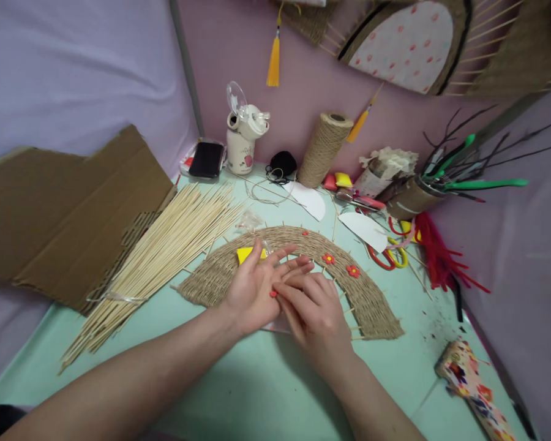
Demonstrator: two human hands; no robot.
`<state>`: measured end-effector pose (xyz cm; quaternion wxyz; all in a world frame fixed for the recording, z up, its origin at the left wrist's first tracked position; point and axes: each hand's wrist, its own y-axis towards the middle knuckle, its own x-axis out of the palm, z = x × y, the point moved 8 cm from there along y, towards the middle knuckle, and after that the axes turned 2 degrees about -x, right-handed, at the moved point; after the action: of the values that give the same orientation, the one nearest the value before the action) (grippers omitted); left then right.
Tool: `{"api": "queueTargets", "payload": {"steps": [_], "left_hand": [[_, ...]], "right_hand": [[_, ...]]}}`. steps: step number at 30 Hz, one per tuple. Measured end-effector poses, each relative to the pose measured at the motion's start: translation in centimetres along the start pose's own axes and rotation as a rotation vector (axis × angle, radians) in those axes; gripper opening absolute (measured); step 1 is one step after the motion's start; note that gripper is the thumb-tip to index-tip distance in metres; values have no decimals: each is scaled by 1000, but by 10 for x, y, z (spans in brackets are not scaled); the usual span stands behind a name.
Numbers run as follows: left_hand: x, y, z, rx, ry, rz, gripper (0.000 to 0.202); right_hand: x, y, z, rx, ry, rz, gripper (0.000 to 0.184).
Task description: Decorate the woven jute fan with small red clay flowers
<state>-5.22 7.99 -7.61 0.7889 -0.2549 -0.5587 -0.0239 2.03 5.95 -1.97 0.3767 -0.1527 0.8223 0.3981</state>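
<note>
My left hand (257, 291) lies palm up with its fingers stretched out, above a woven twine arch (374, 309). A small red clay piece (273, 294) rests on that palm. The thumb and forefinger of my right hand (314, 306) pinch together at this piece, touching it. Two red flowers with yellow centres, one flower (328, 259) and another flower (353, 271), sit on the arch's right part, and a small red bit (305, 233) lies nearer its top. A yellow clay packet (245, 254) shows partly behind my left thumb.
Left lie thin wooden sticks (165, 245) and a cardboard sheet (87, 220). Along the back stand a white cup (241, 150), a twine spool (324, 150) and a tube holding green-handled tools (413, 199). Scissors (397, 254) and red pipe cleaners (434, 254) lie right, above a patterned roll (472, 386).
</note>
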Motion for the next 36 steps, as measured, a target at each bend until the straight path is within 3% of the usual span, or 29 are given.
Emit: {"api": "queueTargets", "payload": {"steps": [6, 10, 15, 20, 23, 27, 32, 36], "left_hand": [[-3, 0, -9, -37, 54, 19, 55], [-3, 2, -1, 27, 32, 16, 56], [-6, 0, 2, 38, 13, 31, 56], [-4, 0, 6, 24, -36, -8, 59], [-2, 0, 11, 47, -68, -48, 59], [-1, 0, 7, -21, -56, -92, 66], [1, -1, 15, 40, -97, -106, 64], [3, -1, 9, -26, -74, -117, 68]], "right_hand": [[4, -1, -5, -3, 19, 11, 12], [7, -2, -13, -88, 22, -24, 20], [8, -1, -13, -43, 7, -68, 32], [8, 0, -19, -94, -2, -95, 35], [4, -1, -14, -51, -49, -61, 34], [9, -2, -15, -57, -68, -110, 41], [7, -2, -12, -39, -99, -99, 38], [9, -3, -11, -33, -112, -109, 42]]}}
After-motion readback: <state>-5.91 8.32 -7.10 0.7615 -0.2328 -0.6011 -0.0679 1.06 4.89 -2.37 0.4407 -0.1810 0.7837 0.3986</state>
